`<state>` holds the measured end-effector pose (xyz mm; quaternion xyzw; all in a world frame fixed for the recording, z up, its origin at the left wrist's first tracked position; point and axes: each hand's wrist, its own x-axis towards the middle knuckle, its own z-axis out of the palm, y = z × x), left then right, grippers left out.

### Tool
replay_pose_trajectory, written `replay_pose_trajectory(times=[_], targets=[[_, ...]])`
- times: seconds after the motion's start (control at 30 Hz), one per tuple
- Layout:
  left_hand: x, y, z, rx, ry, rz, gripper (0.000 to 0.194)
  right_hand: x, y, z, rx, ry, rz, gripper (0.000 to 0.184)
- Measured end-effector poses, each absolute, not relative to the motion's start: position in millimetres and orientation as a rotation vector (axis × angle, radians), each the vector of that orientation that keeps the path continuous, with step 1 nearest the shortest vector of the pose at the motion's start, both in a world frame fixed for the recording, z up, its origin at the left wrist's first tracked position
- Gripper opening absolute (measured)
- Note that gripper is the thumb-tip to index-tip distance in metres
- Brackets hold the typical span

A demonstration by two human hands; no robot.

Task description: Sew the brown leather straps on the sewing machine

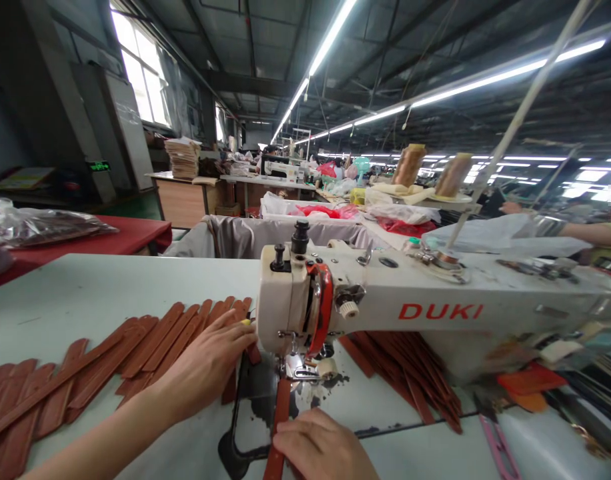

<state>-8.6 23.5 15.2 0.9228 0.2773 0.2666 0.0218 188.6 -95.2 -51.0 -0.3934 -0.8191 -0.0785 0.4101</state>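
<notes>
A brown leather strap (281,407) lies lengthwise under the presser foot (300,370) of the white sewing machine (415,293). My right hand (325,443) grips its near part, fingers closed on it. To the left of the machine head, my left hand (213,357) has its fingers bent together over another brown strap (254,353), whose end shows below the fingertips. Its thumb is hidden. A small yellow bit is visible by the index fingertip. Beside and behind that hand, a row of brown straps (170,337) lies overlapping on the pale table.
More straps (405,373) are heaped beneath the machine arm. Pink-handled snips (498,443) lie at the right front. Beyond the table hangs a grey cloth-lined bin (235,233). Thread cones (409,165) stand behind; another person's arm (580,232) shows at right.
</notes>
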Motion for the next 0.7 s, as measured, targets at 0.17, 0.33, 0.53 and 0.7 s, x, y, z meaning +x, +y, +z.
replay_pose_trajectory(times=[0.17, 0.33, 0.53, 0.7], targets=[[-21.4, -12.4, 3.6, 2.854, 0.900, 0.851, 0.041, 188.3, -93.9, -48.4, -0.975, -2.102, -0.247, 0.008], [-7.4, -37.3, -25.4, 2.861, 0.700, 0.986, 0.046, 189.3, -92.7, -48.4, -1.072, -2.098, -0.201, 0.014], [1.6, -33.2, -30.8, 2.866, 0.652, 0.956, 0.056, 187.1, -89.8, -52.5, -1.127, -2.119, -0.196, 0.019], [4.7, -33.7, -36.7, 2.902, 0.644, 1.053, 0.061, 187.2, -88.0, -51.8, -1.110, -2.077, -0.185, 0.022]])
